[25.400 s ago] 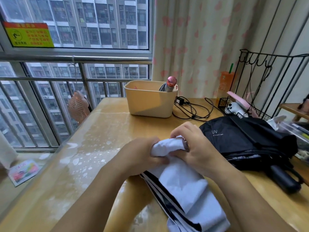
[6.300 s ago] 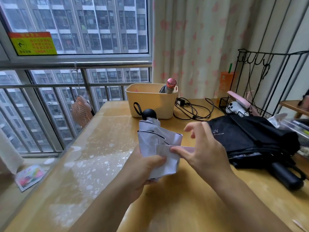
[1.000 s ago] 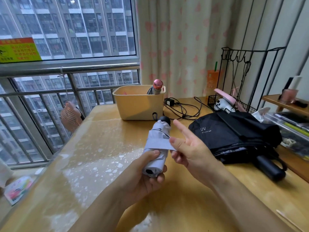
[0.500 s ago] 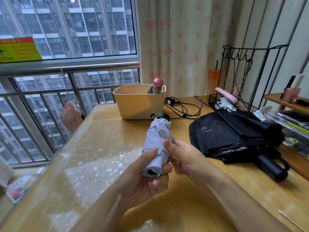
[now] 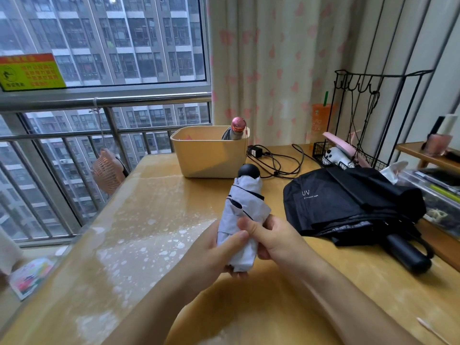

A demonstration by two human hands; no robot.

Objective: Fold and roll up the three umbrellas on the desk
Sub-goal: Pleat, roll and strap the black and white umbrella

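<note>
Left hand (image 5: 211, 247) and right hand (image 5: 273, 240) both have fingers curled round the pale umbrella (image 5: 244, 207), rolled tight and held above the table (image 5: 149, 220). Pink-capped umbrella (image 5: 235, 131) stands in the beige bin (image 5: 206, 155) and looks done. Black umbrella (image 5: 348, 205) lies loose on the right, not yet rolled.

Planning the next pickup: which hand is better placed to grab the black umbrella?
Right, likely. The black umbrella lies on the desk beside the right hand, while the left hand grips the white umbrella on the far side.
</note>
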